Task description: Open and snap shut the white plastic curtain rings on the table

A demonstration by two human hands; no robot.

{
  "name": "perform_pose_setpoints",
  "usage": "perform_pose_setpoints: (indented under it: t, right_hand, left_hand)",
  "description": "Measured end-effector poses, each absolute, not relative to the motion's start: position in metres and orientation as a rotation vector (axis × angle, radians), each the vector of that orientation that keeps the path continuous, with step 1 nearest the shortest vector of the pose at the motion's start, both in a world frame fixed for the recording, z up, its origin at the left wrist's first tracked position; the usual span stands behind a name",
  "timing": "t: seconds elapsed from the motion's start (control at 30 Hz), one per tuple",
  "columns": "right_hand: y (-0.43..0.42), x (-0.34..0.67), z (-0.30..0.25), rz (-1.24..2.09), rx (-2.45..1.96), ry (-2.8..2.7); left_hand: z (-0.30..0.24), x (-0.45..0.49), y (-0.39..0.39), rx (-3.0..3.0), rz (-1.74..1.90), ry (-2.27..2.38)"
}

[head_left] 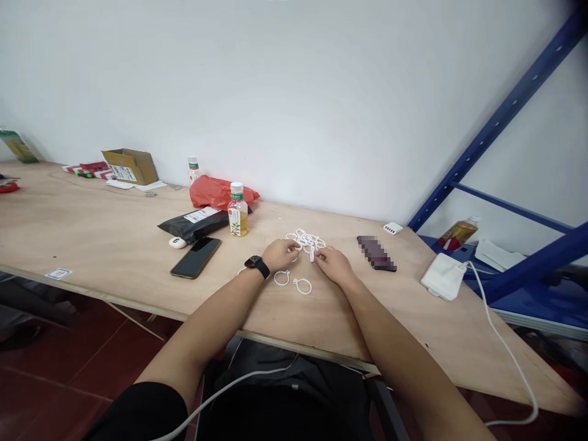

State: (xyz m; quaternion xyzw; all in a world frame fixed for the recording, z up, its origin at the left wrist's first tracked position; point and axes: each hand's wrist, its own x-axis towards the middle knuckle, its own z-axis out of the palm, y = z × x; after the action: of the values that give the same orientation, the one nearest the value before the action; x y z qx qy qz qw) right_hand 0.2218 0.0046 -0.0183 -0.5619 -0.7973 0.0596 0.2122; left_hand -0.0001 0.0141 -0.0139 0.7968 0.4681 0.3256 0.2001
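Note:
On the plywood table (92, 226), a tangled heap of white plastic rings (304, 240) lies in front of me. My left hand (279, 255), with a black smartwatch (257, 266) on its wrist, pinches the near edge of the heap. My right hand (333, 264) pinches a small white plastic tab (312, 254) at the heap's front. Between the fingers, I cannot tell whether both hands hold one ring. Two loose white rings (282, 278) (302, 286) lie just below the hands, apart from the heap.
Left of my hands lie a black smartphone (195, 257), a black parcel (193, 224), a juice bottle (237, 209) and a red plastic bag (220, 192). To the right are a pixelated object (375, 253), a white power adapter (443, 276) with cable, and a blue metal shelf frame (500, 122).

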Motion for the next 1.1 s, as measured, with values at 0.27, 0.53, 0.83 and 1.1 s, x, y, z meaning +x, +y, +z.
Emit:
perform_pose_setpoints:
  t: [0.27, 0.53, 0.83, 1.1]
  right_hand:
    - [-0.002, 0.214, -0.015, 0.221, -1.479, -2.206]
    - [-0.007, 0.2, -0.013, 0.131, -1.466, -2.306]
    - [-0.014, 0.193, -0.01, 0.042, -1.458, -1.977]
    - [-0.019, 0.189, -0.01, 0.093, -1.342, -1.876]
  left_hand:
    - [-0.019, 0.0, 0.015, 2.273, 0.842, 1.278]
    - [-0.02, 0.0, 0.015, 2.25, 0.818, 1.256]
    - [-0.009, 0.012, 0.01, 1.647, 0.993, 0.882]
    - [-0.005, 0.011, 0.011, 1.321, 1.002, 0.787]
